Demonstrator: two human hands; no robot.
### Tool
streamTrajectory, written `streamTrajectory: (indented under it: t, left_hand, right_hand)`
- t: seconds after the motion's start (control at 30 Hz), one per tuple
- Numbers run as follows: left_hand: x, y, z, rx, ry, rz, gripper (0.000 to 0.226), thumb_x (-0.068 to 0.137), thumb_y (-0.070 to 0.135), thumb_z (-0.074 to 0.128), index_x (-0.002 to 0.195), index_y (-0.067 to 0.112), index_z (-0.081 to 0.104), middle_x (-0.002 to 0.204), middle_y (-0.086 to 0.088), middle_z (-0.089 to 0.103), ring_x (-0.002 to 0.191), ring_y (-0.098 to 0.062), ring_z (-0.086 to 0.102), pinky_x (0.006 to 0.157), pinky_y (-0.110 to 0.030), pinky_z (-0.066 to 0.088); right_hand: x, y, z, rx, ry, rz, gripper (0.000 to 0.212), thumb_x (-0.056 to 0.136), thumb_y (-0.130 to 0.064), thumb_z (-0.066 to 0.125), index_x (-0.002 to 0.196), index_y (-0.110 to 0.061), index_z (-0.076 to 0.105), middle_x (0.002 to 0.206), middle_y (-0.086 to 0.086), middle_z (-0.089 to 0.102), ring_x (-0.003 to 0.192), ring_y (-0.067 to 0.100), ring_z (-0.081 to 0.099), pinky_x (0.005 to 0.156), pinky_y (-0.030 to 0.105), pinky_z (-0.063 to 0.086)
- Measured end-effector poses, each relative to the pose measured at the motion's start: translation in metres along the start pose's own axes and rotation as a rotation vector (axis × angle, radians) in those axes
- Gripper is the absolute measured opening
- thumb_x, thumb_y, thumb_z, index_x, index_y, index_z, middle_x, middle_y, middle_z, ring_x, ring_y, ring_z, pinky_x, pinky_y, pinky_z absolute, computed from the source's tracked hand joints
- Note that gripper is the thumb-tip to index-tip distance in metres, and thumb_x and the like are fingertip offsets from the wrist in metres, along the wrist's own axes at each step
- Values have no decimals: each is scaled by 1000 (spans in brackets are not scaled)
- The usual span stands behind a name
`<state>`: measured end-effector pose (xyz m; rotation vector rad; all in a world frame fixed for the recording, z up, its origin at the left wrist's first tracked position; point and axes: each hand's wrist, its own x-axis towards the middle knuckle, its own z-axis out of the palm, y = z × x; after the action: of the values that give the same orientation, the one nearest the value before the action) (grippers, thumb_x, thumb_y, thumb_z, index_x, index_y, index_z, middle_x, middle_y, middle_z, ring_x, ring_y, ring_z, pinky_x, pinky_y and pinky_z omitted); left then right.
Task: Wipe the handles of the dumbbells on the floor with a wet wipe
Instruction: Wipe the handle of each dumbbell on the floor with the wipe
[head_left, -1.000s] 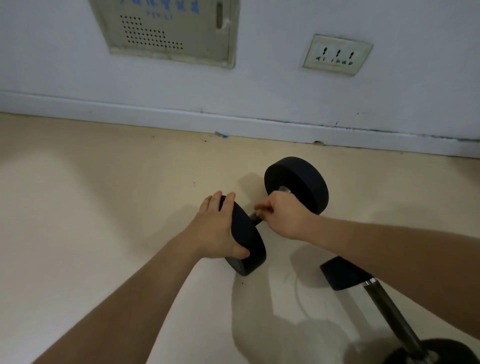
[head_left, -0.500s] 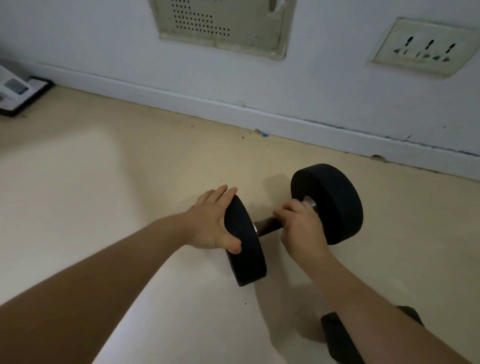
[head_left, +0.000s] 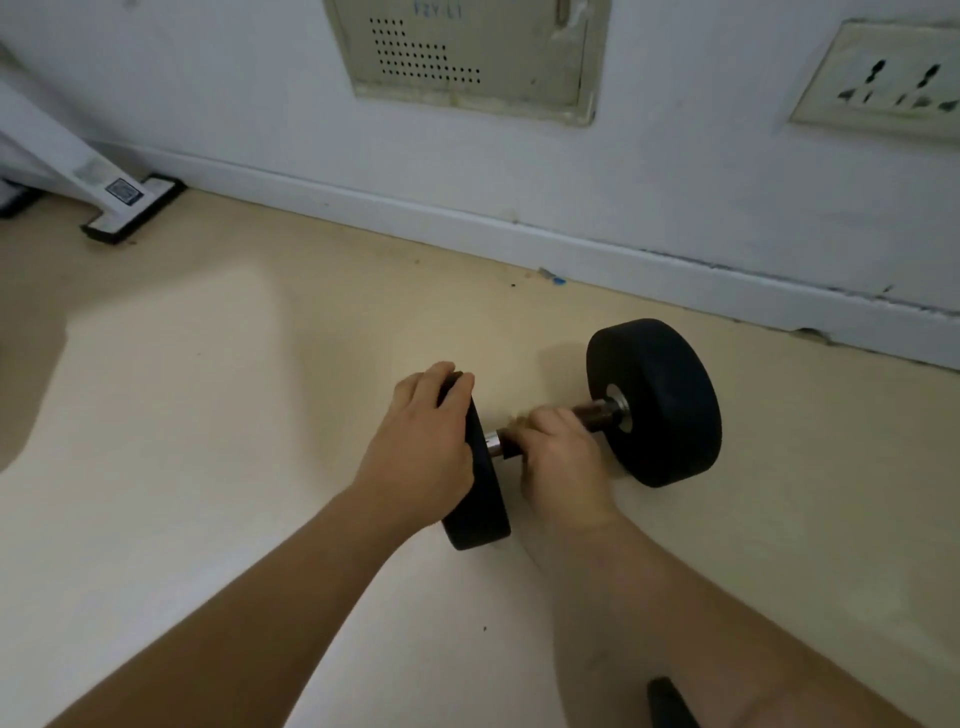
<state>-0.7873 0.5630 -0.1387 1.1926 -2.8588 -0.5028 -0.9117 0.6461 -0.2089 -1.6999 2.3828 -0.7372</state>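
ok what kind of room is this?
Probably a plain indoor room, home or small workout corner. Bare beige floor, white wall with a socket and a vented panel, and a dumbbell on the floor.

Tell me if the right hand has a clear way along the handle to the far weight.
Probably yes. The right hand grips the handle near its middle, and the bare stretch up to the far weight has nothing on it. The left hand holds the near weight.

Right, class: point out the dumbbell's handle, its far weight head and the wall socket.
dumbbell handle (head_left: 597, 413), head view: bare dark bar beside the far head.
far weight head (head_left: 670, 400), head view: its black rubber rim.
wall socket (head_left: 883, 83), head view: its faceplate.
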Motion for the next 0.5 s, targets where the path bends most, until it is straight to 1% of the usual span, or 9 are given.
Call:
streamTrajectory:
  t: [0.03, 0.1, 0.17, 0.2, 0.27, 0.3, 0.37, 0.43, 0.5]
  left_hand:
    - [1, 2, 1, 9, 16, -14, 66, 87, 10, 47, 148, 16, 23, 153, -5, 18, 138, -23, 13, 113, -32, 25]
    - [3, 0, 2, 33, 34, -22, 66, 87, 11, 50, 147, 23, 26, 153, -3, 20, 139, -22, 17, 110, -35, 32]
    - [9, -6, -1, 64, 20, 1, 65, 87, 11, 52, 145, 30, 30, 153, -3, 20, 140, -21, 20, 109, -38, 35]
    - [13, -8, -3, 85, 1, 16, 64, 87, 11, 53, 144, 31, 31, 153, -4, 21, 140, -22, 21, 107, -39, 37]
    - [23, -11, -8, 106, -22, 17, 63, 86, 9, 51, 142, 31, 33, 151, -4, 24, 138, -21, 25, 105, -37, 38]
    - [28, -12, -9, 105, -25, 2, 62, 86, 8, 49, 142, 30, 34, 150, -4, 27, 137, -21, 27, 104, -36, 38]
    - [36, -13, -9, 99, -15, -17, 61, 85, 7, 46, 141, 29, 35, 147, -3, 32, 134, -19, 30, 100, -33, 37]
    - [43, -15, -7, 96, -5, -24, 59, 85, 7, 45, 139, 28, 38, 141, -2, 38, 129, -19, 36, 94, -33, 40]
    - [47, -18, -5, 86, 3, -31, 58, 83, 7, 46, 137, 28, 41, 134, 0, 43, 123, -19, 41, 89, -33, 43]
  right_hand:
    - [-8, -4, 7, 20, -22, -66, 32, 60, -5, 82, 90, -16, 74, 89, -1, 64, 88, 19, 58, 75, 31, 54]
    - [-9, -1, 5, 49, -32, -83, 33, 61, -8, 82, 92, -16, 73, 94, -1, 65, 91, 17, 58, 79, 30, 52]
    - [5, 13, 6, 44, 52, 5, 36, 67, 1, 77, 100, -13, 72, 102, 3, 66, 98, 21, 60, 89, 33, 49]
    - [9, 15, 8, 52, 95, 97, 37, 70, 4, 74, 103, -11, 71, 106, 4, 66, 101, 23, 61, 93, 34, 47]
    - [15, 5, 15, 108, 163, 250, 36, 77, 2, 70, 111, -10, 68, 114, 4, 64, 108, 22, 59, 100, 33, 42]
    - [14, -2, 19, 140, 153, 252, 35, 81, 0, 67, 114, -10, 67, 117, 3, 63, 110, 20, 57, 103, 33, 42]
    - [12, -13, 21, 253, 54, 159, 29, 85, -2, 59, 112, -11, 67, 116, 4, 61, 107, 18, 56, 95, 34, 47]
    - [18, -9, 15, 318, -30, 75, 24, 88, -3, 54, 105, -13, 68, 108, -1, 62, 98, 14, 58, 89, 32, 49]
    - [28, -3, 10, 286, -77, 33, 19, 87, -3, 57, 99, -13, 68, 97, -5, 62, 88, 11, 58, 88, 33, 51]
